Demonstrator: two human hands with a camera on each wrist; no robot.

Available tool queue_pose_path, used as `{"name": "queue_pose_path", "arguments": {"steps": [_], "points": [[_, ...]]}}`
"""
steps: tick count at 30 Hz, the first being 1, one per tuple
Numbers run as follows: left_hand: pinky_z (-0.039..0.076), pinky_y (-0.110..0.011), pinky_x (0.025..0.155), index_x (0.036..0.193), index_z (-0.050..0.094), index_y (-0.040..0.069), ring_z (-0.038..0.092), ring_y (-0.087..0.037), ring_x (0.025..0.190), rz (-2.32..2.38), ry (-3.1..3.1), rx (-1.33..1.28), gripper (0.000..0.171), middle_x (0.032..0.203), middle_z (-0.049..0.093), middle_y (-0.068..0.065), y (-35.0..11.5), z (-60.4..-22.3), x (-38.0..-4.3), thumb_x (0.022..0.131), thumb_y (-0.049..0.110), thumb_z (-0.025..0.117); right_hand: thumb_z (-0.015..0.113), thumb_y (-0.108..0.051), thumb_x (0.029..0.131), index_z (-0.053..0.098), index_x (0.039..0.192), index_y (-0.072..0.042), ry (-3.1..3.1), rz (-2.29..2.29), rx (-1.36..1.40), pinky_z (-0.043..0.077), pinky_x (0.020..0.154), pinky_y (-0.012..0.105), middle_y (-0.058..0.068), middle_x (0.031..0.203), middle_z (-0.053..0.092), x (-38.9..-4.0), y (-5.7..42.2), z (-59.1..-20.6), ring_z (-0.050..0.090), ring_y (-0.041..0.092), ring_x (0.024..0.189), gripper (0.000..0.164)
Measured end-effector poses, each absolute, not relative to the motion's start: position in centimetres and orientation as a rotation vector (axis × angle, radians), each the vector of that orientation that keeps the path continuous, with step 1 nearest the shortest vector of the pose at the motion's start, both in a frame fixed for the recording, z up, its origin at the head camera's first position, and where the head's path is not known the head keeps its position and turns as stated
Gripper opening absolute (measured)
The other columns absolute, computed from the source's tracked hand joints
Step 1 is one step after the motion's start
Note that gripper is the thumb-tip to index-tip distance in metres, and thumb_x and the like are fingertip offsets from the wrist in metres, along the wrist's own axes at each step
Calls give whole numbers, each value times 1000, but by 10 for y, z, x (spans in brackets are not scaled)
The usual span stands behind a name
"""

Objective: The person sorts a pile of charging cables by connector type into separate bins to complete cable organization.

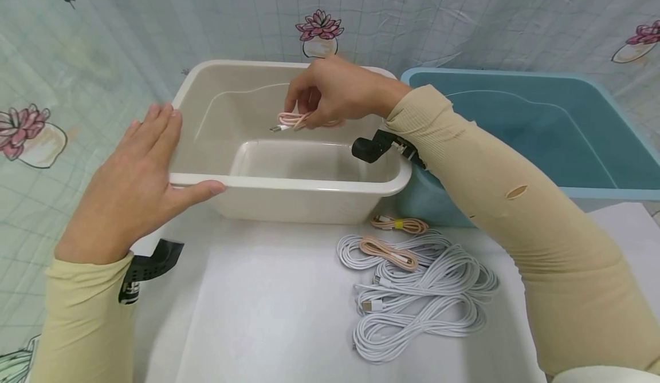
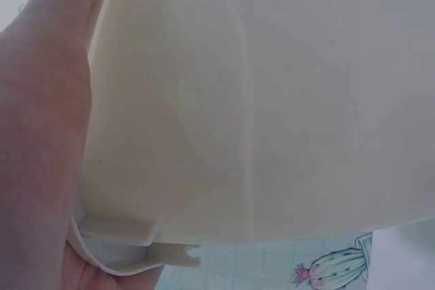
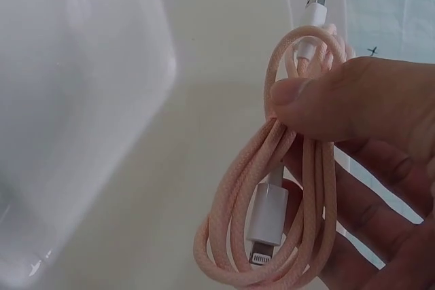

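Over the inside of the cream bin (image 1: 289, 200), my right hand (image 1: 345, 90) pinches a coiled pink charging cable (image 1: 294, 119) between thumb and fingers. The right wrist view shows the cable (image 3: 234, 215) bundled in loops, with a white USB plug (image 3: 316, 8) at the top and a white Lightning plug (image 3: 267, 215) at the lower end. My left hand (image 1: 131, 182) rests on the bin's left front corner, thumb laid along the rim and fingers extended up the left side. In the left wrist view, the left hand (image 2: 44, 120) lies against the bin wall (image 2: 326, 113).
A blue bin (image 1: 515, 79) stands to the right of the cream one. On the white table (image 1: 258, 297) lie several coiled white cables (image 1: 428, 291), one peach cable (image 1: 389, 253) on top of them and another peach cable with a yellow tie (image 1: 399, 224). A patterned curtain (image 1: 232, 16) hangs behind.
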State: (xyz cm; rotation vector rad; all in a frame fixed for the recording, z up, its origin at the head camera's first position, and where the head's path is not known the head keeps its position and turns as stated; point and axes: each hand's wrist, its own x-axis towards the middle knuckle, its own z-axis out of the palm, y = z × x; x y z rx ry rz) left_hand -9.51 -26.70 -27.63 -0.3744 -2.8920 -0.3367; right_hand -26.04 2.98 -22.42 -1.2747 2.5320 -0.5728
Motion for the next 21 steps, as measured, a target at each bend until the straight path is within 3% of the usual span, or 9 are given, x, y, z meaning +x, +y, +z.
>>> {"name": "queue_pose_path", "arguments": {"steps": [8,21], "points": [[9,-56,135,165,15,-1,12,-43,162,-329,-2906,-372,117,171,16,-27,-267,-275,-95,87,66,72,77,-5,88,75,119,-14,2504,-577,-1263,55,92,26,4,106,74,-260,31,-223,67,12,101,32],[8,-54,135,165,13,0,9,-41,163,-338,-2924,-375,116,172,13,-26,-267,-273,-94,88,66,70,77,-7,87,75,119,-16,2488,-577,-1293,57,92,28,2,110,77,-258,31,-216,70,12,101,33]]}}
